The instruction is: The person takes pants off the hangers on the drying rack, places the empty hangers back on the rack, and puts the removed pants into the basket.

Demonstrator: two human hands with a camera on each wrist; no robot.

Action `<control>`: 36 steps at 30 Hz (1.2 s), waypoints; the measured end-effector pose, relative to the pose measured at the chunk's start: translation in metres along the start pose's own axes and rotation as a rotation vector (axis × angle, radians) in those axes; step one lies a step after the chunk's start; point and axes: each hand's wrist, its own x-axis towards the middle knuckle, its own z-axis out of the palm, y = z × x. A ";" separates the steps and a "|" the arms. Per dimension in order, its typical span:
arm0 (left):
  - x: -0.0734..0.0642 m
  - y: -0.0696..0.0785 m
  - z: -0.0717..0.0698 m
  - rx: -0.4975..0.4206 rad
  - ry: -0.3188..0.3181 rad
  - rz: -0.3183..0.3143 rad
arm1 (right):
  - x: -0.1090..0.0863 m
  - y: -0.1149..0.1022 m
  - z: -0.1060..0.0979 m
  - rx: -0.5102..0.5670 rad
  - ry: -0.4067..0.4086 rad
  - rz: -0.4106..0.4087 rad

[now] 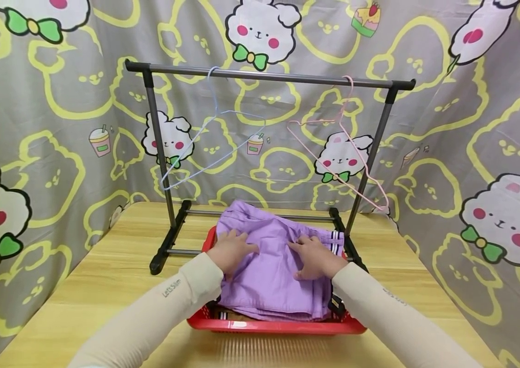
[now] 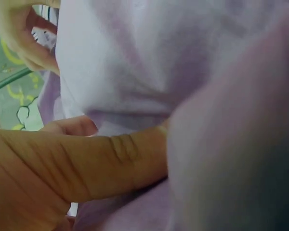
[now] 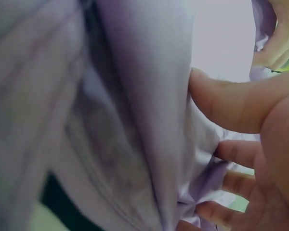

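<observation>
A purple garment (image 1: 271, 286), folded in layers, lies in a red basket (image 1: 278, 326). Black and white stripes (image 1: 335, 243) run along part of its right side. My left hand (image 1: 232, 251) grips its left part; in the left wrist view the thumb (image 2: 120, 161) goes in under a fold of cloth. On the right part, my right hand (image 1: 314, 257) holds the cloth between thumb and fingers, and the right wrist view shows the fingertips (image 3: 214, 211) bent into it. Brown cloth with white stripes (image 1: 224, 315) peeks out below the purple one.
Behind the basket stands a dark metal clothes rack (image 1: 278, 77) with black feet (image 1: 156, 265). From its bar hang a blue hanger (image 1: 189, 146) on the left and a pink hanger (image 1: 355, 147) on the right. A patterned curtain surrounds the wooden table (image 1: 103, 286).
</observation>
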 end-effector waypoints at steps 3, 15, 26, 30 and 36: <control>0.003 0.000 0.002 -0.005 -0.023 -0.018 | 0.000 0.001 0.000 -0.016 -0.014 -0.040; 0.023 -0.019 0.012 -0.353 -0.073 -0.149 | 0.002 0.003 0.004 0.041 -0.075 -0.060; 0.020 -0.005 0.011 0.026 -0.035 -0.180 | 0.008 0.006 0.004 0.091 -0.119 -0.024; 0.019 -0.007 0.012 -0.012 0.002 -0.147 | 0.008 0.006 0.005 0.101 -0.132 -0.023; 0.018 -0.022 0.016 -0.215 -0.085 -0.141 | 0.010 0.007 0.003 0.095 -0.166 -0.032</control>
